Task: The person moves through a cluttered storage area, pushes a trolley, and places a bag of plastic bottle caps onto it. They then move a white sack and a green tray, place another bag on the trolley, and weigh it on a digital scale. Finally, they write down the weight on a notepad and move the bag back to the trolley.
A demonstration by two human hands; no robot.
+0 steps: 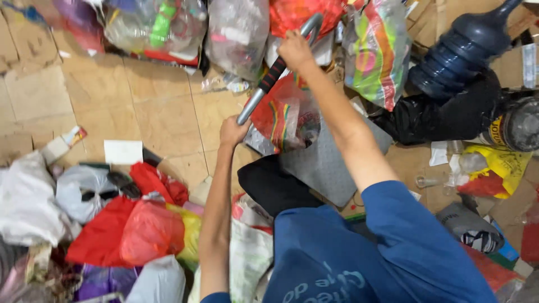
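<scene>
Both my hands grip a grey metal handle bar with a black and red sleeve, which slants up to a curved top. My left hand is closed on its lower end. My right hand is closed on it near the curved top. Just below the bar hangs a clear plastic bag with red and striped contents, over a grey flat metal platform. My blue shirt fills the bottom of the view.
Bags of plastic waste lie piled at the top, with a dark blue water jug and black bag at right. Red, white and yellow bags crowd the lower left. Flattened cardboard covers the floor.
</scene>
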